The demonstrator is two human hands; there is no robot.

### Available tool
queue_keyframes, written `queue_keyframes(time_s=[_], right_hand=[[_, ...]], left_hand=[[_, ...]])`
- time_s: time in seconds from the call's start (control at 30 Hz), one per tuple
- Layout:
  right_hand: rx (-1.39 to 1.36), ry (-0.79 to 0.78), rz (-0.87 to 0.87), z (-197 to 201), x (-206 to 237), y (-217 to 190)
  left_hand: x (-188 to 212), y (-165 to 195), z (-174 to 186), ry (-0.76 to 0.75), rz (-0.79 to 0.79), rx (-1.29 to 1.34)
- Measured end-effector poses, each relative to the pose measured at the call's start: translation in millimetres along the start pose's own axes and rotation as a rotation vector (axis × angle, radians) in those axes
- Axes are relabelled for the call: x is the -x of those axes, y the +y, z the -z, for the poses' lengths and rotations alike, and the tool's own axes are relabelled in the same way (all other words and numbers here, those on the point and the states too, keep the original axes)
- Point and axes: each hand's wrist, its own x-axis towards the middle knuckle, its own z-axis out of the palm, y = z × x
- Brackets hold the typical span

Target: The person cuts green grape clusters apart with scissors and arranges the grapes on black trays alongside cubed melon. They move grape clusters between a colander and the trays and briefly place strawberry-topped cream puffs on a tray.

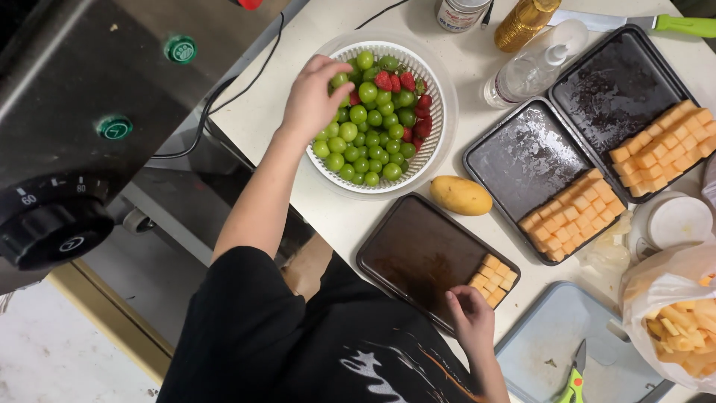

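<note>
Nearest, at the lower right of the frame: a grey cutting board (552, 336) with green-handled scissors (574, 380) on it, and beside it a plastic bag (675, 313) full of orange fruit scraps. Just above, the right hand (471, 317), fingers (456, 298) curled loosely at the near rim of a dark tray (418, 250), touching the small block of melon cubes (494, 282) in its corner. Further up, a whole mango (461, 195) on the counter, then two more dark trays (533, 160) (615, 86), each with rows of melon cubes along one end. Farthest, top centre: a white colander (429, 160) heaped with green grapes (365, 142) and a few strawberries (406, 82). Left hand (309, 101) over its left edge, fingertips pinched on a grape (340, 79).
</note>
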Motion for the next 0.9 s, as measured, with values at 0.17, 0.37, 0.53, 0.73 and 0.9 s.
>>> queue_keyframes(time_s=[0.17, 0.37, 0.53, 0.73, 0.9], right_hand=[[0.009, -0.008, -0.01, -3.1, 2.7, -4.5], [0.018, -0.014, 0.055, -7.2, 5.2, -9.3], [-0.117, -0.048, 0.018, -3.6, 2.4, -22.0], [-0.483, -0.009, 0.223, 9.5, -11.9, -61.1], [-1.028, 0.016, 0.109, 22.8, -2.8, -71.8]], left_hand=[[1.3, -4.0, 2.0, 0.059, 0.256, 0.408], [8.9, 1.8, 3.6, 0.02, 0.254, 0.87], [32.8, 52.4, -3.8, -0.117, 0.283, 1.133], [94.2, 149.6, -49.6, -0.477, 0.56, 1.743], [159.4, 206.3, -106.3, -0.779, 0.739, 1.658]])
